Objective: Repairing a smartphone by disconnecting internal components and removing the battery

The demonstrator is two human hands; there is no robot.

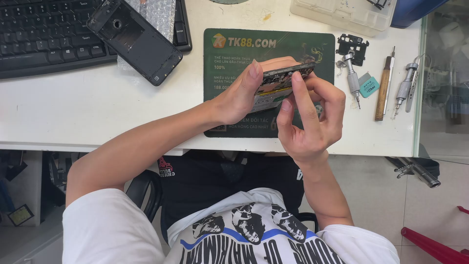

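Observation:
An opened phone body [283, 78], dark with exposed innards, is held tilted on edge above a green mat [229, 58]. My left hand [239, 95] grips it from the left, thumb along its top edge. My right hand [308, 117] pinches its right side, index finger pressed onto the upper edge. Much of the phone is hidden behind my fingers.
A black phone back cover [134, 39] lies on bubble wrap beside a black keyboard [44, 34]. Right of the mat lie a small black part [352, 46], screwdrivers [351, 78], a wooden-handled tool [383, 88], tweezers [408, 83] and a teal pick [369, 85]. A white tray [342, 14] sits at the back.

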